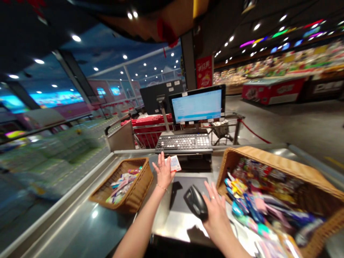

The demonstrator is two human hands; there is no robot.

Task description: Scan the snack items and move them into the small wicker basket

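Observation:
My left hand (163, 171) is raised over the steel counter, pinching a small white and red card-like packet (175, 163) at its thumb side. My right hand (216, 218) closes around the top of a black handheld barcode scanner (196, 202), which sits just above a dark flat scanner plate (185, 190). A wicker basket of small colourful packets (131, 186) stands left of my left hand. A larger wicker basket crammed with packets (258, 161) stands just beyond my right fingers.
A keyboard (184, 143) and a monitor (197, 104) stand ahead on the counter. Steel rails and a red-handled trolley lie behind them. A red rope barrier, store aisles and freezers lie beyond.

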